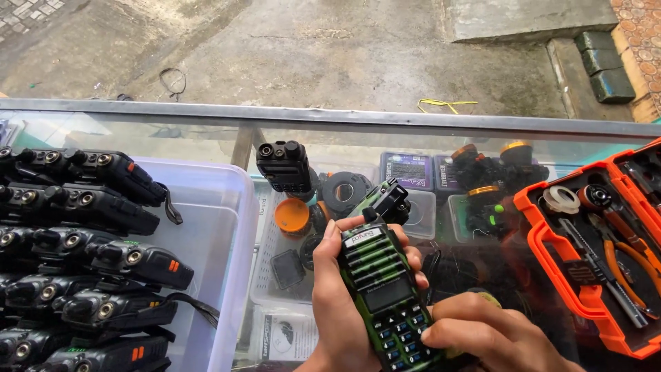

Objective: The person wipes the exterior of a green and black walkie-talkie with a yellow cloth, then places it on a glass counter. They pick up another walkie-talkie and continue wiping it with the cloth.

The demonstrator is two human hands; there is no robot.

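From the head camera, the left hand (337,303) is clamped around a green camouflage handheld radio (385,289), fingers wrapped behind the body and the thumb along its near edge, so the set stands tilted with its top knob pointing away from the person and its keypad facing up. The right hand (492,334) comes in from the lower right with its fingers curled together and a fingertip (428,334) resting on the keypad; whether a key is actually pressed cannot be told. As a judgement, the radio is already picked up, steadied and turned to face the person, and the keying-in is under way; the small display above the keypad shows nothing readable here, so how far the entry has got is unclear. Just beyond the left hand, standing on the glass counter (344,131), is a black handheld radio (284,165), and past the fingertips of the left hand sits another green one (385,200), neither of them touched. Well to the left of the left hand, a clear plastic bin (220,227) holds rows of black radios (89,227) lying on their sides. Well to the right of the right hand, an orange tool case (599,255) lies open with pliers and other tools, also untouched.
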